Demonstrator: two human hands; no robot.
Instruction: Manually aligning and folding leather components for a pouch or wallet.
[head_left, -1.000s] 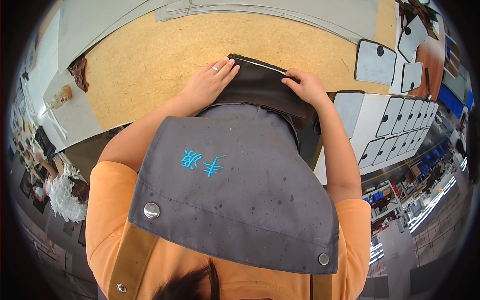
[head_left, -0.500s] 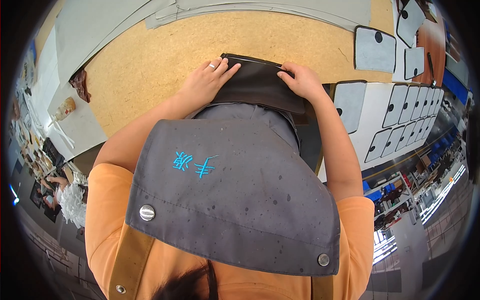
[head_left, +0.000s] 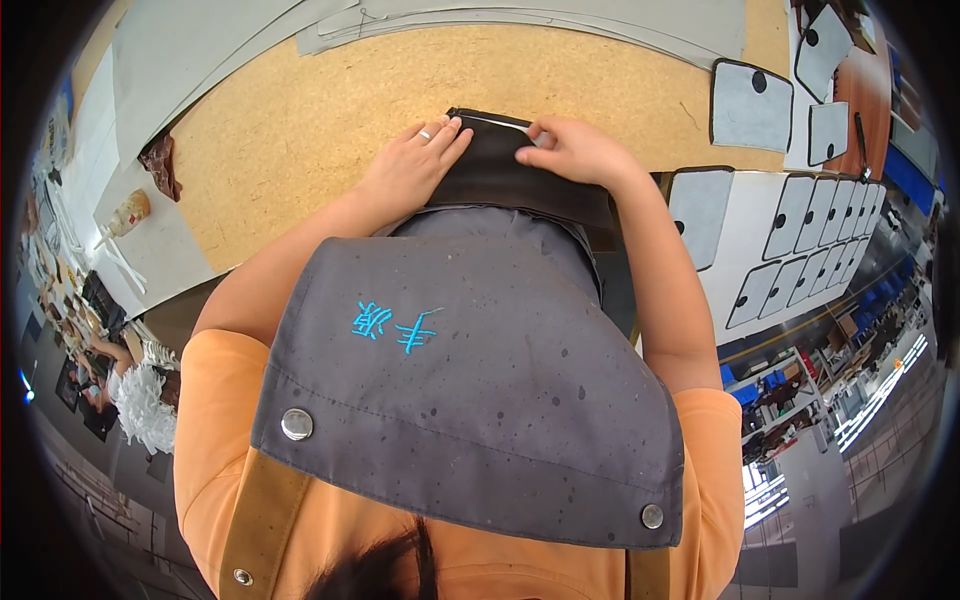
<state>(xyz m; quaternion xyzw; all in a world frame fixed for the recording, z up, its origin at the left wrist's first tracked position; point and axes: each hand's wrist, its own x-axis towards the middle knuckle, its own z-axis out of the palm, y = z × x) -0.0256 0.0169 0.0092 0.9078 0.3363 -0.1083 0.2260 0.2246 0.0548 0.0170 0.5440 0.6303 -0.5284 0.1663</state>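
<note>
At the near edge of the tan, speckled worktop (head_left: 330, 110), a flat, dark brown, leather-like piece (head_left: 490, 165) lies in front of the person, its near side reaching the dark grey cloth apron (head_left: 480, 400). The left hand (head_left: 415, 160), with a silver-coloured ring (head_left: 426, 135) on one finger, lies flat on the piece, its fingers stretched to the far left corner. The right hand (head_left: 580, 155) is bent over the far edge of the piece toward its right end, thumb and forefinger just a narrow gap apart; whether they pinch tight I cannot tell. A thin pale strip (head_left: 500, 122) shows along that far edge and runs to the right fingers. Toward the far edge of the worktop lie large, smooth grey sheets (head_left: 540, 18). Near its left end are a crumpled reddish-brown scrap (head_left: 162, 168) and, nearer the left corner, a small bottle with yellowish contents (head_left: 131, 210), tipped on its side. By the right edge lies a light grey, black-bordered panel with a round black spot (head_left: 748, 115); beyond the near right corner, more such panels (head_left: 790, 218) stand in rows on a white board (head_left: 745, 200)
</note>
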